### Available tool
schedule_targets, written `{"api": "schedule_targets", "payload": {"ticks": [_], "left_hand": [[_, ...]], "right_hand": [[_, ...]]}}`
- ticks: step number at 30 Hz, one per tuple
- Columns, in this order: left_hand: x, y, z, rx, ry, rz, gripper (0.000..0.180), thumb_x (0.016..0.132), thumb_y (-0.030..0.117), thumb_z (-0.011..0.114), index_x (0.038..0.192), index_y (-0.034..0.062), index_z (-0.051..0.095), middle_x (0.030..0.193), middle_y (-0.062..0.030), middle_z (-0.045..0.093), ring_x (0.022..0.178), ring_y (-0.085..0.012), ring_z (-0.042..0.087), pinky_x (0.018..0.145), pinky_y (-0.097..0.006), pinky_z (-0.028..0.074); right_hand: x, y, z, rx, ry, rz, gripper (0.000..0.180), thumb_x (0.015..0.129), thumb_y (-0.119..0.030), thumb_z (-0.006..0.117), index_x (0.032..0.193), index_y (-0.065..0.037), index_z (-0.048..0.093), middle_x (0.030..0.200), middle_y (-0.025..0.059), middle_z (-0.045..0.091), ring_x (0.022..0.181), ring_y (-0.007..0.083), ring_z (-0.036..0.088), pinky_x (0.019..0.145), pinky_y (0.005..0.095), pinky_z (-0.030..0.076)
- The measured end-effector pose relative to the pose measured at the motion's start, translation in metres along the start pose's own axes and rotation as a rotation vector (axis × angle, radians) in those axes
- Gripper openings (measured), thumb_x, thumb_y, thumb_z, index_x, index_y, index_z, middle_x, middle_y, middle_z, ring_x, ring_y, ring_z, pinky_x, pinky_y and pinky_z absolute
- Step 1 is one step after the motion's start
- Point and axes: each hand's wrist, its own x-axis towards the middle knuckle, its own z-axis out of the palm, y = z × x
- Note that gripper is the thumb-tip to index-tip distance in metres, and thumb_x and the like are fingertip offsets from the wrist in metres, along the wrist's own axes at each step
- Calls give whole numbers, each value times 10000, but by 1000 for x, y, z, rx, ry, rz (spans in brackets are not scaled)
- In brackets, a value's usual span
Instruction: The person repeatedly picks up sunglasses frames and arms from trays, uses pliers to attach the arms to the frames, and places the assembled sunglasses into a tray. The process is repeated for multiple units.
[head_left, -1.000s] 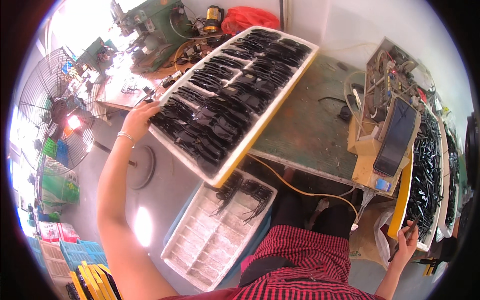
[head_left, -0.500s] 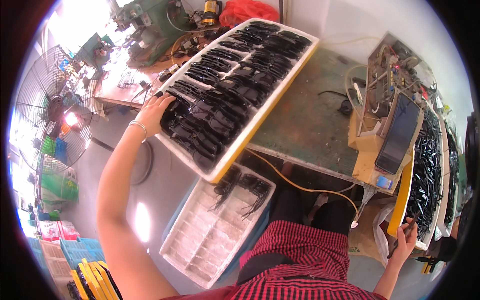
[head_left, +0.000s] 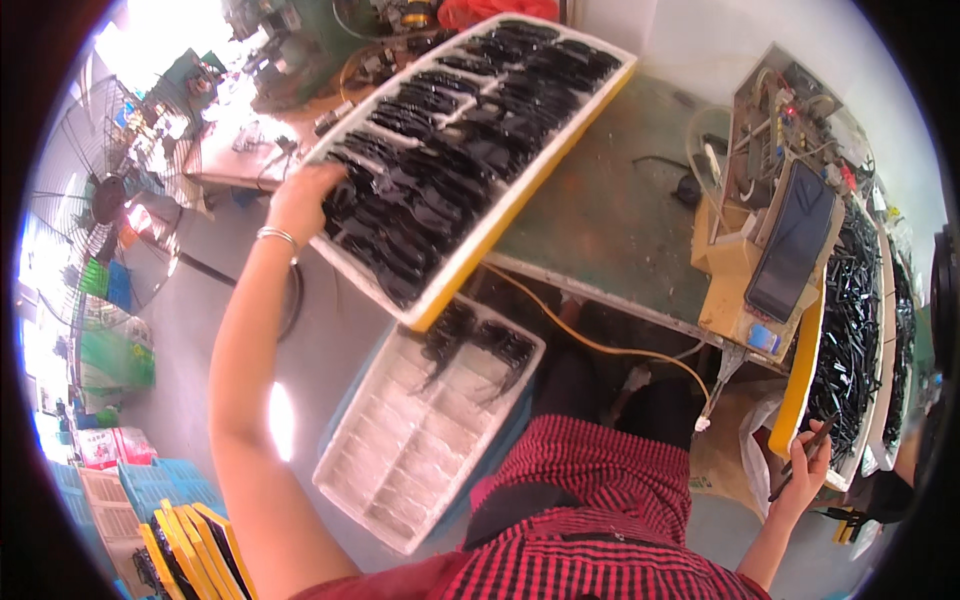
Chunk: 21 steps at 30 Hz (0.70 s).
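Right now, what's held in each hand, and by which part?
Right hand: slim dark strip, pinched near its middle. Left hand: over the tray's left edge, by the black pieces; can't tell whether it grips anything.

Black pieces (head_left: 400, 232) fill a white tray (head_left: 362, 281) lying diagonally, a tilted dark strip (head_left: 819, 436) well apart.

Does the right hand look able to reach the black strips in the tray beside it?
Probably yes: the black strips lie uncovered and the right hand is close to the tray, though holding a dark piece.
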Motion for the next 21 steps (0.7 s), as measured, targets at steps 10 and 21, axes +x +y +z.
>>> {"api": "schedule_targets", "payload": {"ticks": [10, 21], "left_hand": [[-241, 141, 151, -672, 526, -1071, 145, 835, -4, 491, 864, 26, 629, 869, -80, 630, 807, -177, 578, 784, -308, 480], [-205, 294, 426, -1165, -322, -1855, 272, 832, 212, 655, 990, -8, 671, 873, -147, 688, 753, -274, 658, 647, -375, 511]], "right_hand": [[-3, 7, -42, 674, 74, 385, 438, 996, -276, 483, 1414, -162, 419, 1080, 74, 569, 1030, 176, 551, 1003, 458, 436], [20, -31, -17, 515, -171, 231, 496, 1036, -332, 371, 1488, -146, 284, 1111, 105, 567, 986, 186, 548, 854, 414, 487]]}}
